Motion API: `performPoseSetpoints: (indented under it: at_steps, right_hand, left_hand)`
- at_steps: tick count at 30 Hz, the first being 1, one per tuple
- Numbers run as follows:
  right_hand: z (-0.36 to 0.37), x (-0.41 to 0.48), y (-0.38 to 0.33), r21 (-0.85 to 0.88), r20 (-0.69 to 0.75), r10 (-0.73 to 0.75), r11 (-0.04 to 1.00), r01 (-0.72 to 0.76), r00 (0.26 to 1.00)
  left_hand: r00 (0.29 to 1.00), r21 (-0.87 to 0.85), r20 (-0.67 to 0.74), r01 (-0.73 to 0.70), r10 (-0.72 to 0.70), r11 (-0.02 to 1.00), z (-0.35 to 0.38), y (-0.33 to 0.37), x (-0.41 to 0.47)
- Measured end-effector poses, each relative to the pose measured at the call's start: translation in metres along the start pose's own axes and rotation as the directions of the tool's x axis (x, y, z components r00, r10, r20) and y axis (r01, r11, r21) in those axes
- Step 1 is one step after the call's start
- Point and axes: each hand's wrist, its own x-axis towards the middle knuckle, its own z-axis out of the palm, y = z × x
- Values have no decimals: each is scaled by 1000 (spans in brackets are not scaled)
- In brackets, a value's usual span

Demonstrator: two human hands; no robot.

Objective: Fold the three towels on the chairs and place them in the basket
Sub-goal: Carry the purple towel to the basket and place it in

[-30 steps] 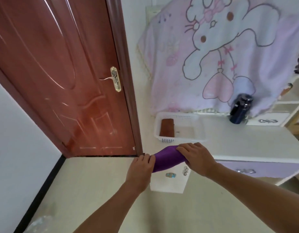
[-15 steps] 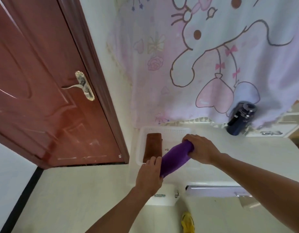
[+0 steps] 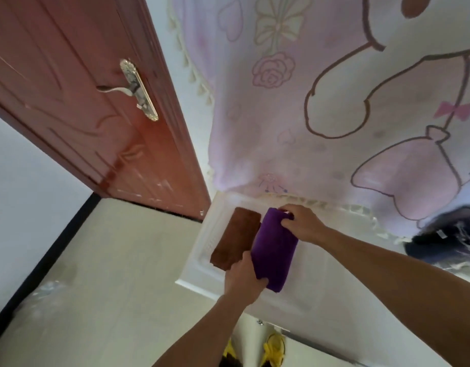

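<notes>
A folded purple towel (image 3: 274, 250) lies lengthwise in the white basket (image 3: 202, 263) on the desk, right beside a folded brown towel (image 3: 235, 238). My left hand (image 3: 243, 283) grips the purple towel's near end. My right hand (image 3: 301, 225) pinches its far end near the basket's back wall. Both towels touch along their long sides. A third towel is not in view.
A red-brown door (image 3: 77, 107) with a metal handle stands at the left. A pink cartoon blanket (image 3: 334, 102) hangs behind the desk. A dark bottle (image 3: 445, 234) sits at the right. Yellow shoes (image 3: 273, 348) show on the floor below the desk edge.
Both hands carried the purple towel forward from in front of the desk and lowered it into the basket beside the brown towel. The view moved closer to the desk.
</notes>
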Motion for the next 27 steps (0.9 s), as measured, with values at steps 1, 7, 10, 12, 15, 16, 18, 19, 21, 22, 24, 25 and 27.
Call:
performPoseSetpoints:
  at_steps: [1, 7, 10, 12, 15, 16, 18, 19, 21, 22, 24, 25, 27]
  right_hand:
    - [6, 9, 4, -40, 43, 1, 999, 0, 999]
    - [36, 28, 16, -72, 49, 26, 997, -23, 998]
    - [52, 28, 18, -16, -54, 44, 999, -45, 998]
    - [61, 27, 23, 57, -113, 98, 994, -92, 989]
    - [67, 26, 28, 42, -136, 128, 991, -123, 982]
    - [66, 25, 27, -7, -122, 111, 994, -113, 986]
    - [60, 24, 26, -141, -102, 41, 988, -55, 994]
    - [55, 21, 27, -216, -110, -21, 976, -3, 994]
    - [47, 12, 31, -423, -169, -250, 892, 159, 953]
    - [46, 6, 35, -525, -161, -374, 816, 242, 913]
    - [51, -5, 48, -637, -71, -555, 665, 391, 829]
    - [57, -9, 55, -645, 14, -593, 610, 460, 805]
    - [67, -10, 64, -628, 160, -567, 574, 526, 808]
  left_hand:
    - [1000, 58, 5, 21, -21, 998, 2, 0, 4]
    - [999, 224, -49, 30, -20, 974, 8, -4, 14]
    - [988, 278, -149, -9, 52, 960, 12, -10, 12]
    - [970, 370, -200, -53, 136, 927, 13, -15, 11]
    - [960, 497, -126, -156, 249, 854, 14, -21, 14]
    - [967, 515, -71, -175, 246, 839, 13, -21, 15]
    - [977, 533, 19, -190, 213, 825, 8, -21, 20]
    - [977, 563, 50, -197, 205, 802, 6, -19, 23]
    - [976, 598, 108, -215, 188, 772, 3, -17, 27]
    - [974, 602, 132, -226, 184, 766, 1, -15, 27]
    - [963, 604, 175, -268, 203, 750, -1, -16, 23]
    - [955, 603, 189, -298, 231, 740, -2, -18, 19]
    - [935, 604, 231, -355, 270, 713, -4, -21, 9]
